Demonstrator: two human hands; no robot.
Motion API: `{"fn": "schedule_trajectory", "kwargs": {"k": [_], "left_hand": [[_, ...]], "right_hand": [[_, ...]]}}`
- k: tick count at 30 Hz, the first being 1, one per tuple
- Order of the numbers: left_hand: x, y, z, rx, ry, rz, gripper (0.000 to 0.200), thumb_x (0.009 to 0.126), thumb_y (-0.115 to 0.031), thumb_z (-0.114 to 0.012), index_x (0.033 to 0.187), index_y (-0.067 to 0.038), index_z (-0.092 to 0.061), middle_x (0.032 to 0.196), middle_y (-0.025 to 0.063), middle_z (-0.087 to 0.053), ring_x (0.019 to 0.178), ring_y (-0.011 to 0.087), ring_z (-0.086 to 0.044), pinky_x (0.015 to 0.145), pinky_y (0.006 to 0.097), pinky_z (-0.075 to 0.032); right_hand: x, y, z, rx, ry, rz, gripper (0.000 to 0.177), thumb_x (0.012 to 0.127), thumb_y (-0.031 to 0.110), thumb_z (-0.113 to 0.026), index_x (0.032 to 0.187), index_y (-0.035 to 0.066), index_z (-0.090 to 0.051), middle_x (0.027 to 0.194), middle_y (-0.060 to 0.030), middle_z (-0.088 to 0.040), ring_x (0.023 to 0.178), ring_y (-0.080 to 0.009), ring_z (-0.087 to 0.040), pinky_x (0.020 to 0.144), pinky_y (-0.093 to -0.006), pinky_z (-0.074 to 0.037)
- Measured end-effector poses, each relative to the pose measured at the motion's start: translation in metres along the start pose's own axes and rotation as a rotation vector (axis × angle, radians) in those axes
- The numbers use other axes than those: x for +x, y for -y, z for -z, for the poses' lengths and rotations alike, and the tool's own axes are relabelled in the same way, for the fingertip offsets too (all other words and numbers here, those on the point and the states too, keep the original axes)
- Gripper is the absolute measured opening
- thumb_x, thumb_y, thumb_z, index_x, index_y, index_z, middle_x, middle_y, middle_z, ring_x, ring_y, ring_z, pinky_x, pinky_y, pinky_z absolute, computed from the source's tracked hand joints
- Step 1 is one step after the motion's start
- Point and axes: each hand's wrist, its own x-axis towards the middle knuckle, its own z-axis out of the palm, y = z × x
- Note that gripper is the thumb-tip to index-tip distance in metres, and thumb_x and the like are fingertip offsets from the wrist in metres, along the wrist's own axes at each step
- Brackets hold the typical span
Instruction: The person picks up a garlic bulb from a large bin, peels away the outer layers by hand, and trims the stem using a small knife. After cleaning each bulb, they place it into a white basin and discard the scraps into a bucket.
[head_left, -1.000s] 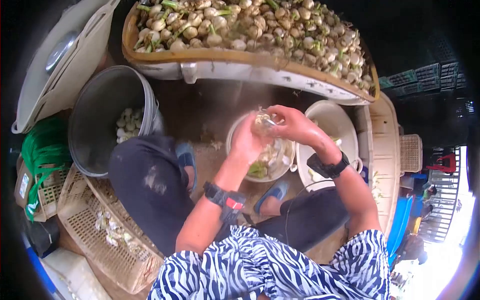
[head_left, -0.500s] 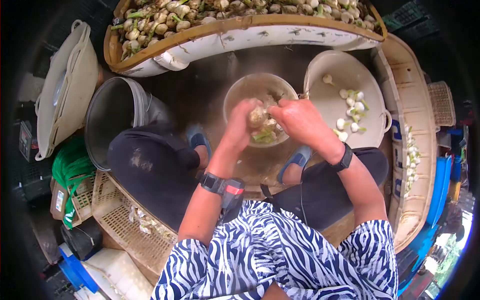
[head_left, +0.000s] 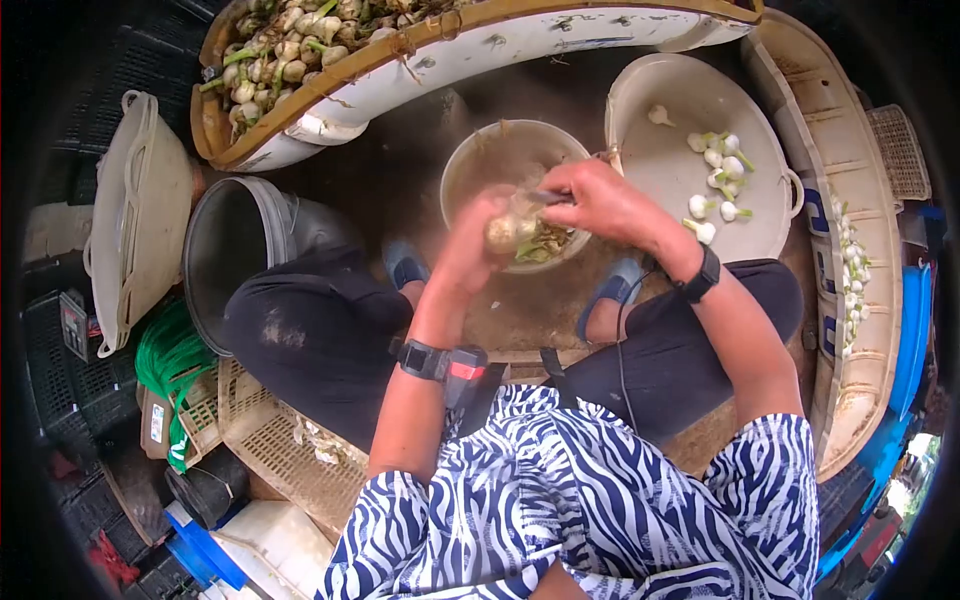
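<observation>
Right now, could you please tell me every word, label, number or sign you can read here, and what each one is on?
Nothing here can be read.
White label on the packet by the green netting: too small and blurred.
Light label on the dark box: blurred.
Blue marks on the long white tub: unreadable shapes.
Red patch on the wrist band: no legible writing.

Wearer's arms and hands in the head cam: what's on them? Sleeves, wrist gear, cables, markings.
Both hands bare, no gloves. The left hand has a black wrist strap carrying a dark module with a red marking. The right hand has a plain black wristband, a thin dark cable running below it. Short sleeves in blue-and-white zebra print; forearms uncovered.
</observation>
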Motion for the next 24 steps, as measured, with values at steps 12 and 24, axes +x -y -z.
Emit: {"fn": "schedule_trajectory", "kwargs": {"k": [12,24], "left_hand": [[-0.002,0.008,0.002,0.372,0.006,-0.094,0.051,0.079,0.006,-0.056,0.128,-0.006,-0.048,0.116,0.0054,-0.058,0.099,0.0109,-0.056,0.076,0.0268,-0.048],[-0.002,-0.001,-0.021,0.138,-0.102,0.079,0.037,0.088,-0.036,-0.045,0.116,-0.016,-0.059,0.097,-0.0027,-0.06,0.07,0.0069,-0.054,0.05,0.0202,-0.035]], "right_hand": [[-0.004,0.015,-0.013,-0.099,0.049,0.098,0.01,0.067,0.005,-0.059,0.07,-0.003,-0.055,0.065,-0.0193,-0.054,0.06,-0.0341,-0.054,0.056,-0.0403,-0.041],[-0.01,0.02,-0.016,-0.135,0.035,0.078,0.009,0.068,0.011,-0.062,0.069,0.003,-0.061,0.068,-0.0196,-0.058,0.068,-0.0388,-0.058,0.061,-0.0452,-0.045]]}}
